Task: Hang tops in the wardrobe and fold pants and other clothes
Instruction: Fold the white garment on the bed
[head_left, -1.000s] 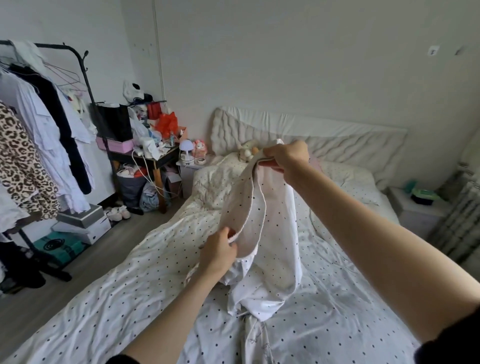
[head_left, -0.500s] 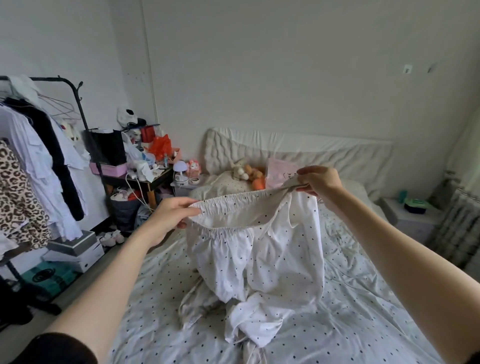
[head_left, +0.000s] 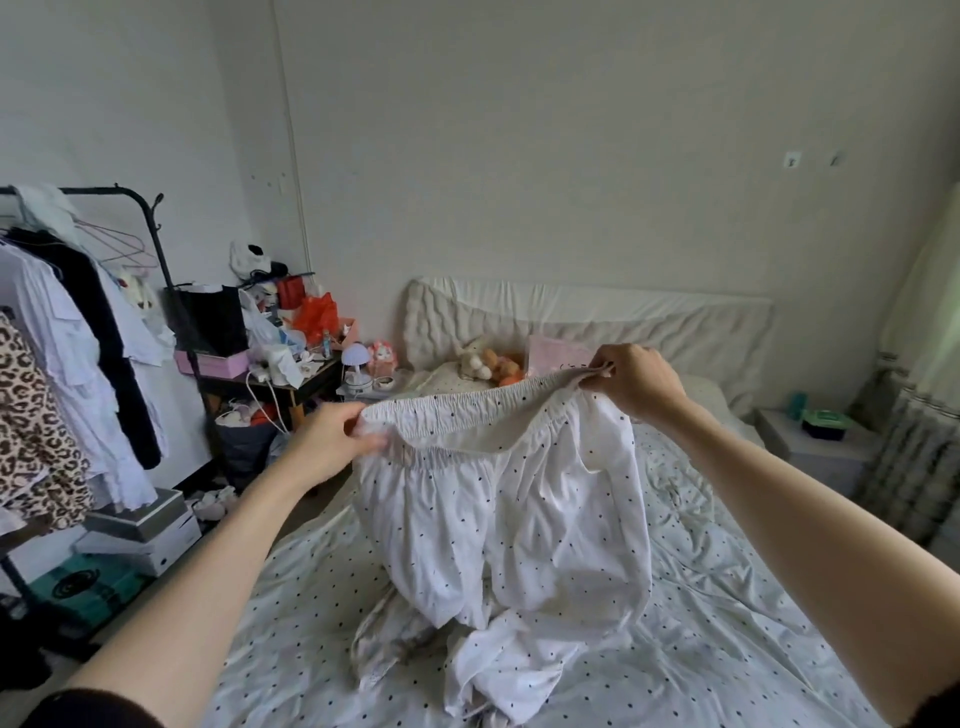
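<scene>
Pants (head_left: 511, 525) stretched by waistband — left hand (head_left: 332, 441), right hand (head_left: 636, 387) each pinching, arms extended.

The left hand (head_left: 332, 441) and the right hand (head_left: 636, 387) each pinch one end of the stretchy waistband of white dotted pants (head_left: 511, 519), whose legs droop onto the bed (head_left: 727, 623).

one pants (head_left: 509, 525), two hands (head_left: 332, 441), one bed (head_left: 727, 649)
</scene>
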